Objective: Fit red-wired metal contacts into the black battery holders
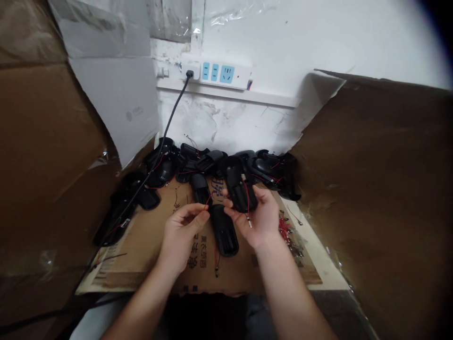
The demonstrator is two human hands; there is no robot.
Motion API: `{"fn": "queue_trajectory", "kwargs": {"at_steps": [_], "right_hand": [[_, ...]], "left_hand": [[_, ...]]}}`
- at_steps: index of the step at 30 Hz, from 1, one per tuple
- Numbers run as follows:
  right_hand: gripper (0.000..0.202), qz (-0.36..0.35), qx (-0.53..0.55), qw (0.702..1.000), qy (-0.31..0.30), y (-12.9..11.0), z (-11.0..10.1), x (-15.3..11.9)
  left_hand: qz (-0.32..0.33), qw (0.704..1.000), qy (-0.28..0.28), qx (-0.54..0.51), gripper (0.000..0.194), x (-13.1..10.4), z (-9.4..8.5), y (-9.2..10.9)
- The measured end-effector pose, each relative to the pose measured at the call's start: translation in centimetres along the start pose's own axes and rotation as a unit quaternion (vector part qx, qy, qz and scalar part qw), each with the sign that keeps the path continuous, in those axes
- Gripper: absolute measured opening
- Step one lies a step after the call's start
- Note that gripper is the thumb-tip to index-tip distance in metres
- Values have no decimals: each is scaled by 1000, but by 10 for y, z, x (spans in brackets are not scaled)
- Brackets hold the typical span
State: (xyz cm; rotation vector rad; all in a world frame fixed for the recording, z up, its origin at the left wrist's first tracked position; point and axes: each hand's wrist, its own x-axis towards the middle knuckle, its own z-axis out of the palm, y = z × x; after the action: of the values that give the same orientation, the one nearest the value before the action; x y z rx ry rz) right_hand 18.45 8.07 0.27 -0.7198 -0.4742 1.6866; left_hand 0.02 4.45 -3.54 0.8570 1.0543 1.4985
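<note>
My right hand [260, 215] is closed around a black plastic housing [236, 186], raised above the cardboard. A red wire [247, 198] with a small metal end runs down the housing's face. To its left, my left hand [186, 226] pinches a thin red wire [209, 198] between thumb and fingertips; where that wire's far end goes I cannot tell. Below and between the hands lies another black housing [225, 231] on the cardboard, a thin wire sticking out under its lower end. A further black housing [200, 186] rests just beyond my left fingertips.
Black housings with wires [272, 170] are heaped along the back and left of the cardboard sheet [155, 250]. Red wires with metal ends [288, 236] lie right of my right hand. A black cable [173, 113] drops from the power strip [226, 73]. Cardboard walls [382, 189] flank both sides.
</note>
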Motion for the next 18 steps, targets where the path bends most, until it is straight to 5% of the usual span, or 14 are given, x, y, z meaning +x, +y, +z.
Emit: {"fn": "queue_trajectory", "kwargs": {"at_steps": [4, 10, 14, 18], "right_hand": [[48, 55, 55, 996, -44, 39, 22, -12], [58, 36, -18, 999, -35, 89, 11, -17], [45, -61, -77, 995, 29, 87, 2, -13], [37, -30, -16, 999, -22, 76, 3, -17]], "left_hand": [[11, 998, 20, -50, 37, -3, 1, 8], [48, 997, 27, -47, 32, -6, -4, 17], [65, 998, 5, 4, 28, -5, -9, 15], [126, 989, -25, 68, 20, -3, -13, 11]]}}
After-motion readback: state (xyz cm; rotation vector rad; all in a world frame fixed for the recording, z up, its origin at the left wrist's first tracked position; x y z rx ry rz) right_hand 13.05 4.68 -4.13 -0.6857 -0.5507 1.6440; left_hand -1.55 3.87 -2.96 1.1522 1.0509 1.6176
